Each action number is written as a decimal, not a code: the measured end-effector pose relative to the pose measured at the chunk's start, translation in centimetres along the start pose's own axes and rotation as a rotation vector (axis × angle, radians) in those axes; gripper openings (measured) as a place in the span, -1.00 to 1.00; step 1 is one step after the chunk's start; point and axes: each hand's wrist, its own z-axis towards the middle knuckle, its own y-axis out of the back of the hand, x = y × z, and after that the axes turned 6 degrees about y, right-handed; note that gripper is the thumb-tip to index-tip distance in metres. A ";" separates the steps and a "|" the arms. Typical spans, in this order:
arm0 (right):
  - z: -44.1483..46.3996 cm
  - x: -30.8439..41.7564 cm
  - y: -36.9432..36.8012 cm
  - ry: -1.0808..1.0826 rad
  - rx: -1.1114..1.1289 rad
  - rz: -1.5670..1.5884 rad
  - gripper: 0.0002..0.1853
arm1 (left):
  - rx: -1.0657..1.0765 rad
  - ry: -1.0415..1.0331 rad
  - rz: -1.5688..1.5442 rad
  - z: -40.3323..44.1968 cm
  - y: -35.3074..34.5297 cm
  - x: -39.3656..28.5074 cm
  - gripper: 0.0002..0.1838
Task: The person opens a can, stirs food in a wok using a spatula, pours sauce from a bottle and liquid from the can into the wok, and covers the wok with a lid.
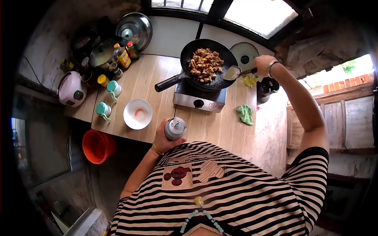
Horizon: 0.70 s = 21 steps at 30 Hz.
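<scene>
My left hand [161, 138] is wrapped round a silver drink can [175, 128], held upright close to my body at the counter's front edge. The can's top faces up. My right hand [264, 66] is closed on the handle of a spatula [232, 73], whose blade rests at the right rim of a black wok [189, 48]. Browned chunks of food [205, 65] lie in the wok, mostly towards its middle and left. The wok sits on a single-burner gas stove [199, 101], its black handle [171, 82] pointing to the left.
A white bowl [138, 114] and two teal-lidded jars [113, 89] stand left of the stove. Sauce bottles [123, 57], a pot [103, 55] and a pink rice cooker [71, 89] are farther left. A green cloth [245, 114] lies right; a glass lid [244, 55] leans behind. Below is a red bucket [94, 147].
</scene>
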 end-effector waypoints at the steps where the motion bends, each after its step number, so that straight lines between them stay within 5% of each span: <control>1: 1.5 -0.8 -1.0 -0.003 0.018 -0.008 -0.73 | -0.009 0.000 -0.008 -0.1 0.0 0.0 -0.25; 7: 7.4 0.2 -8.4 0.003 -0.314 0.463 -0.65 | -0.071 -0.003 0.095 -0.3 -0.5 -0.2 -0.25; 21: 2.0 -4.1 -4.5 0.277 -0.661 -0.166 -0.56 | -0.138 0.024 0.111 0.5 -2.3 0.1 -0.24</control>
